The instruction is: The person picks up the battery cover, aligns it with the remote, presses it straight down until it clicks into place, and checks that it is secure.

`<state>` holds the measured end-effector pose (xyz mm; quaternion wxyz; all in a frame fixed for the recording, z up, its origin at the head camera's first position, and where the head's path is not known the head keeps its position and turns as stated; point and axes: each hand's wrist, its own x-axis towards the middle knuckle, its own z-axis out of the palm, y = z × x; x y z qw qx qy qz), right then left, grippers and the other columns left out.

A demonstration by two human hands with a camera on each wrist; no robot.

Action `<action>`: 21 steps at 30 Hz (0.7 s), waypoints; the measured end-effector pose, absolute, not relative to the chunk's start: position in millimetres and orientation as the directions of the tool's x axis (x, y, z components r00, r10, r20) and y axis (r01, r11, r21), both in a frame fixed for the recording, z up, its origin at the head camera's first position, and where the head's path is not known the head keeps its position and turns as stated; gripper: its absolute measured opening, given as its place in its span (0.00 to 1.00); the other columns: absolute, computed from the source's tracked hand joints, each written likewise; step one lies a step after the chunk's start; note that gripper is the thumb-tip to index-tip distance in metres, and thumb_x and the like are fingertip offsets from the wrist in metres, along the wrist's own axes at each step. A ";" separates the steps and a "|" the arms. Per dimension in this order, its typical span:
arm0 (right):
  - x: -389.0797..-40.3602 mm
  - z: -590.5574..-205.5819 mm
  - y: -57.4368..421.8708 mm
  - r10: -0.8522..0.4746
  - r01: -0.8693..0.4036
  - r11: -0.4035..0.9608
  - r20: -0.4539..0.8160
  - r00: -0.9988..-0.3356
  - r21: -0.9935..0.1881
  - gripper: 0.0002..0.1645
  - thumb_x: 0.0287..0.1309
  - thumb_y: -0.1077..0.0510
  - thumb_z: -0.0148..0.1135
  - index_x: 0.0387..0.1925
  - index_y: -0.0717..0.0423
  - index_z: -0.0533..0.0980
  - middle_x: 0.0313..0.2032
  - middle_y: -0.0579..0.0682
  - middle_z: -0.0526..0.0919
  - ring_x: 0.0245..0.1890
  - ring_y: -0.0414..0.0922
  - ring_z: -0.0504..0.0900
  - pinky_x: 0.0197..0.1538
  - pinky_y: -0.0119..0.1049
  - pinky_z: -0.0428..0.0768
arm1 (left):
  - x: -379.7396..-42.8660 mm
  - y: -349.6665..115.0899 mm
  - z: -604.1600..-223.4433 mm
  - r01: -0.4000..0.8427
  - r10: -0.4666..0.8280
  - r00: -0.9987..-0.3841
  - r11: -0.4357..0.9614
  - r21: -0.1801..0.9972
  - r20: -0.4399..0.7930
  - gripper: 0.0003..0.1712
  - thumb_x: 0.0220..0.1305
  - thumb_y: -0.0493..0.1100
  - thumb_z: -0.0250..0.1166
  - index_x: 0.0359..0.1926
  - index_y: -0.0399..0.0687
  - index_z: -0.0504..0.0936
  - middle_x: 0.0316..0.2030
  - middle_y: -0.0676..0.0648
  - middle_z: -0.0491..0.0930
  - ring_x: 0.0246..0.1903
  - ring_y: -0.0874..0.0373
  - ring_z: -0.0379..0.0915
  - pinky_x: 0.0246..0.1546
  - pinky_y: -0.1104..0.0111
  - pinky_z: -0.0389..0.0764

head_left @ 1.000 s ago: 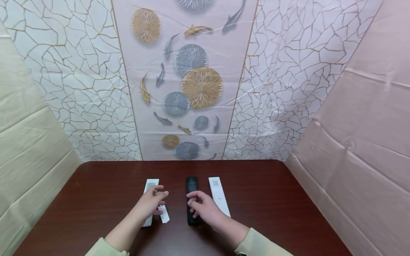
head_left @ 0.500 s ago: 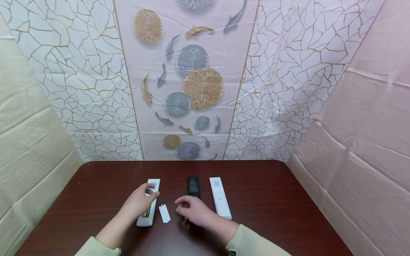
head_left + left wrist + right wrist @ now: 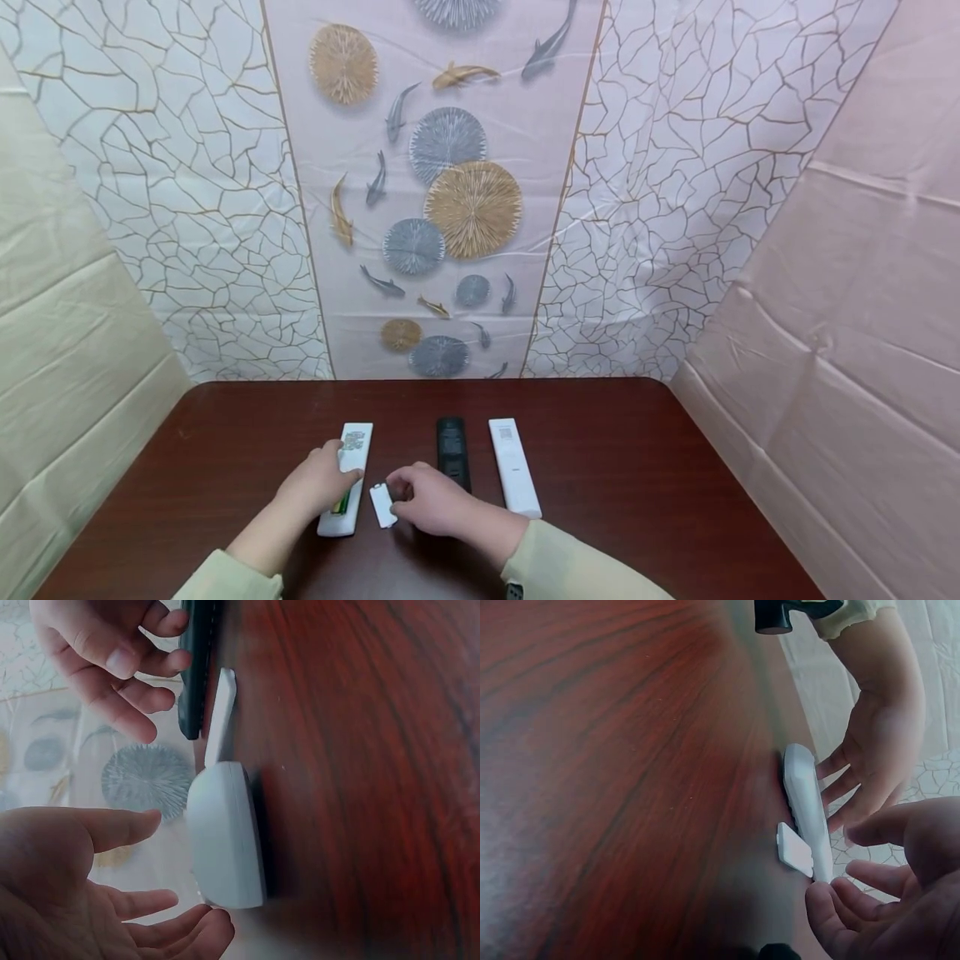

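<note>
A white remote control lies back up at the left, its battery compartment uncovered and a green battery partly visible. My left hand is over it, thumb and fingers spread to either side; the left wrist view shows them loose around the remote, not closed on it. Beside this remote lies its small white battery cover, flat on the table. At the cover's right edge is my right hand, fingers bent loosely. In the right wrist view its fingertips are close to the cover; contact is unclear.
A black remote lies right of the cover, its near end hidden by my right hand. Further right is another white remote. All rest on a dark red-brown table, with patterned cloth hanging behind.
My left hand has moved left and nearer along the white remote, uncovering its upper part. My right hand has moved left from the black remote to the battery cover.
</note>
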<state>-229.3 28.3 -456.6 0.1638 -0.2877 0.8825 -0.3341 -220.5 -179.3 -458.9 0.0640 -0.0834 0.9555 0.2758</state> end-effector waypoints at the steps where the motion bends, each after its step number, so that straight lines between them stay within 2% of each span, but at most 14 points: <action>1: -229.5 -456.5 26.1 -0.618 -0.406 0.624 -0.104 -0.779 -0.668 0.21 0.61 0.59 0.67 0.55 0.56 0.79 0.39 0.45 0.77 0.37 0.36 0.75 0.42 0.33 0.76 | -221.0 -179.9 -459.0 -0.195 -0.123 -0.978 0.833 0.518 -0.170 0.41 0.65 0.50 0.66 0.67 0.25 0.62 0.56 0.25 0.71 0.49 0.41 0.75 0.45 0.47 0.77; 6: -230.3 -457.4 17.0 -0.608 -0.440 0.693 -0.136 -0.782 -0.571 0.25 0.59 0.58 0.68 0.59 0.55 0.77 0.40 0.45 0.76 0.36 0.34 0.74 0.41 0.31 0.76 | -224.8 -183.6 -464.4 -0.197 -0.123 -0.977 0.828 0.525 -0.174 0.41 0.63 0.49 0.68 0.65 0.22 0.63 0.49 0.30 0.77 0.37 0.49 0.77 0.36 0.55 0.79; 13: -231.9 -458.2 7.9 -0.564 -0.447 0.783 -0.192 -0.803 -0.432 0.28 0.58 0.57 0.68 0.61 0.53 0.76 0.47 0.50 0.78 0.40 0.37 0.77 0.44 0.31 0.77 | -230.7 -182.7 -469.0 -0.189 -0.130 -0.980 0.855 0.484 -0.152 0.44 0.59 0.49 0.70 0.64 0.20 0.64 0.49 0.29 0.78 0.37 0.48 0.77 0.37 0.53 0.79; 21: -234.4 -459.7 -0.7 -0.549 -0.425 0.805 -0.250 -0.798 -0.414 0.32 0.58 0.56 0.68 0.65 0.50 0.73 0.47 0.49 0.76 0.33 0.39 0.73 0.37 0.32 0.74 | -233.2 -182.3 -465.6 -0.194 -0.137 -0.978 0.864 0.464 -0.154 0.42 0.57 0.49 0.71 0.61 0.20 0.67 0.41 0.34 0.80 0.29 0.52 0.75 0.30 0.58 0.78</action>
